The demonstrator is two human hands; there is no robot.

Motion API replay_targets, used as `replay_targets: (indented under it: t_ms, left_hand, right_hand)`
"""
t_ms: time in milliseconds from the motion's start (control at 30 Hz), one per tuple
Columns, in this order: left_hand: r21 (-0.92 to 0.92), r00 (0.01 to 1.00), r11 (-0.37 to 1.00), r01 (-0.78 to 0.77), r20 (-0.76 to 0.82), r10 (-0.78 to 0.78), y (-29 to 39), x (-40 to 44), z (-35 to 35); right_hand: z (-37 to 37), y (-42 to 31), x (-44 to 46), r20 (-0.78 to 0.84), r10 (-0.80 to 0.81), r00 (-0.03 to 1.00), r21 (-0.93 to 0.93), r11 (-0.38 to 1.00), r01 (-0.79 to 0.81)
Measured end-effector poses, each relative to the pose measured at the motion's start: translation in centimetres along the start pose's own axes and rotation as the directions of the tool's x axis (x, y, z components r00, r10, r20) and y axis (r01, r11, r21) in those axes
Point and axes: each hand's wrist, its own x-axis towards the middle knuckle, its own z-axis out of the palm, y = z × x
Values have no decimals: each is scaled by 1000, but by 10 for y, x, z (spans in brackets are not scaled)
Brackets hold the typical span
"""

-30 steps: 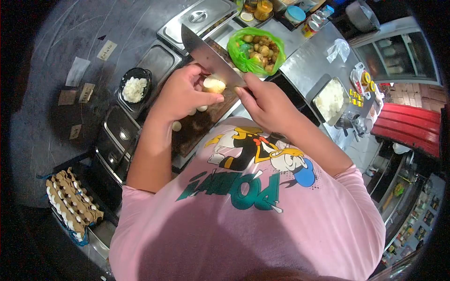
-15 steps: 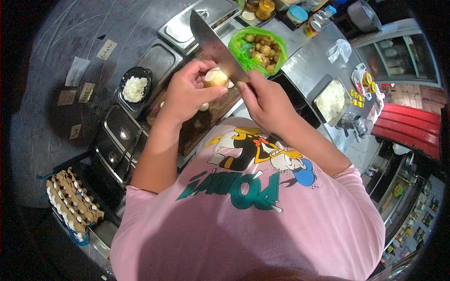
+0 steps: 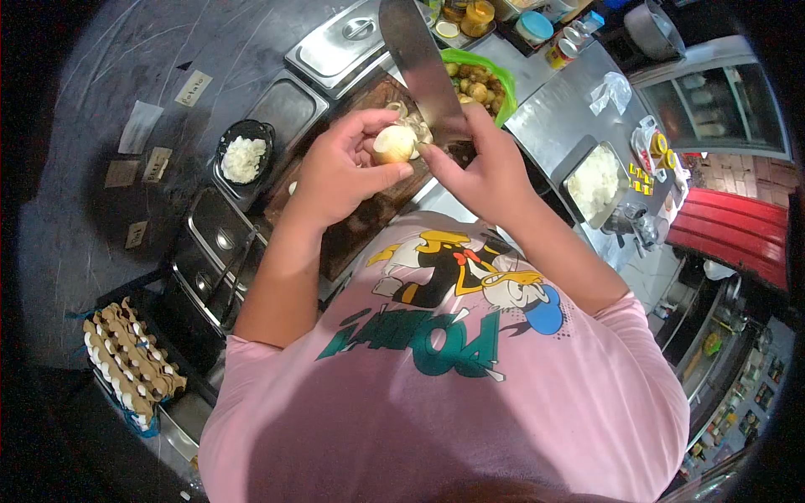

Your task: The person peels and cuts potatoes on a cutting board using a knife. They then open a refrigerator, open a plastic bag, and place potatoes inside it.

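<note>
My left hand (image 3: 352,163) is closed around a partly peeled onion (image 3: 394,144), pale white with some yellow-brown skin left. My right hand (image 3: 488,163) grips a large kitchen knife (image 3: 423,71), its broad blade pointing up and away. The right thumb is close beside the onion, and the knife's handle is hidden inside the fist. Under both hands lies a dark wooden cutting board (image 3: 340,226). Loose papery peelings (image 3: 412,121) rest on it behind the onion. A small white piece (image 3: 292,188) shows by my left wrist.
A green plastic bag (image 3: 509,84) of round brownish vegetables stands beyond the knife. Lidded steel pans (image 3: 335,42) line the counter. A black bowl (image 3: 243,159) and a tray (image 3: 595,184) hold white food. Egg trays (image 3: 130,352) are at the lower left.
Both hands have shifted slightly right, and the knife has swung right and more upright, now covering part of the green bag. Peelings behind the onion have come into view.
</note>
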Motion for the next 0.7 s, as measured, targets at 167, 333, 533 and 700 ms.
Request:
replay_targets:
  t_ms: [167, 333, 533, 700]
  left_hand:
    - [58, 1000, 998, -10, 21, 9, 4, -3, 5]
    - [80, 999, 997, -7, 45, 3, 9, -4, 5]
    - [184, 997, 981, -59, 65, 47, 5, -7, 4]
    - [-6, 998, 999, -39, 47, 39, -9, -5, 3]
  right_hand:
    - [-1, 4, 5, 78, 56, 995, 102, 993, -63]
    - [5, 13, 7, 16, -2, 1000, 145, 989, -1]
    - [-1, 2, 10, 34, 98, 995, 12, 995, -98]
    - [3, 6, 14, -10, 156, 988, 45, 987, -155]
